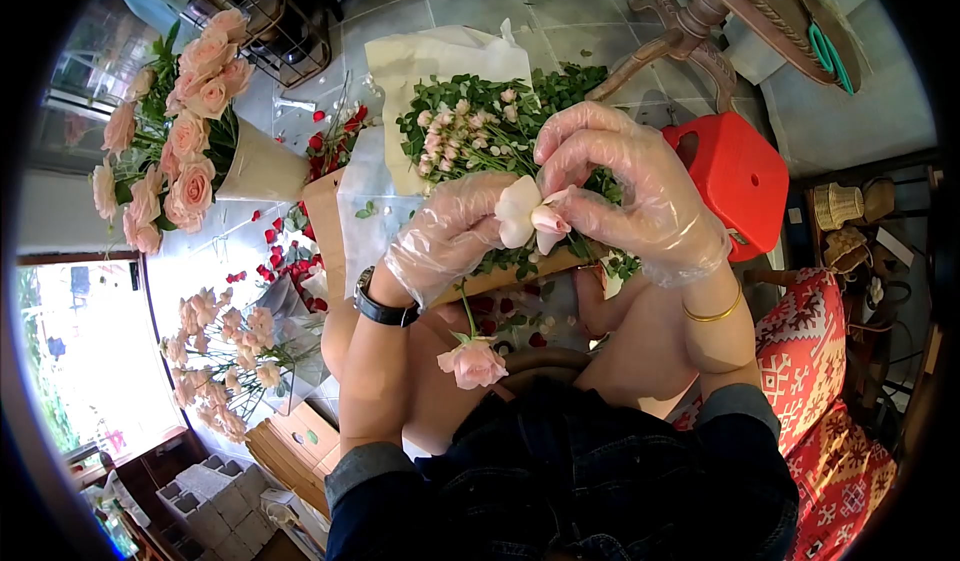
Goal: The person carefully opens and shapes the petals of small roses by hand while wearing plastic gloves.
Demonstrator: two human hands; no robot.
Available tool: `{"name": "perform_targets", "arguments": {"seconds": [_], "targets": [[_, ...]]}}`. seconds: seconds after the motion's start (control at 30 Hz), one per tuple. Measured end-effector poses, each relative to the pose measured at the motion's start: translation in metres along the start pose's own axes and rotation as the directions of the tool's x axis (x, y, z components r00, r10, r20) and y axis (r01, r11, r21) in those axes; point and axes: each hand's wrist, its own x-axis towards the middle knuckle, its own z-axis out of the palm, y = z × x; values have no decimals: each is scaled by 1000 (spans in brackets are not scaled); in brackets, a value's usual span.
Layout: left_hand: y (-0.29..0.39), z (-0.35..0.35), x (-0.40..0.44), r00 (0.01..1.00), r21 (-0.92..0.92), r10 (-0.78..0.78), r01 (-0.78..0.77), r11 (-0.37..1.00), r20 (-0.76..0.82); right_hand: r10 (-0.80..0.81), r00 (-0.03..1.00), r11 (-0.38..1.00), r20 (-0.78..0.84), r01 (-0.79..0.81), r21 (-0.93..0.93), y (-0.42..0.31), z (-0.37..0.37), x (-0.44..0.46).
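Both hands wear clear plastic gloves. My left hand [450,229] is closed around a pale pink rose [517,213] whose outer petals stand spread from a tight pink centre. My right hand [640,196] reaches over from the other side, its thumb and finger pinched at a petal of the same rose. Below my left hand a fuller pink rose [472,363] hangs head down over my lap; where its stem ends is hidden. Just beyond my hands lies a leafy bunch of small pink roses [465,133] on paper.
Pink roses [190,141] fill a pale tall vase [262,164] at left, with more pale flowers [215,351] below. Red petals [275,246] litter the tiled floor. A red stool [740,186] and a carved table leg [690,36] stand at right, near a red patterned cushion [808,361].
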Motion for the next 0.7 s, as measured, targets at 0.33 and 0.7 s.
{"name": "perform_targets", "arguments": {"seconds": [0.33, 0.7], "targets": [[4, 2, 0, 1000, -127, -22, 23, 992, 9, 119, 992, 939, 44, -127, 320, 12, 2, -3], [-11, 4, -6, 1000, -227, -3, 9, 974, 27, 443, 894, 534, 67, -323, 781, 2, 22, -2]]}}
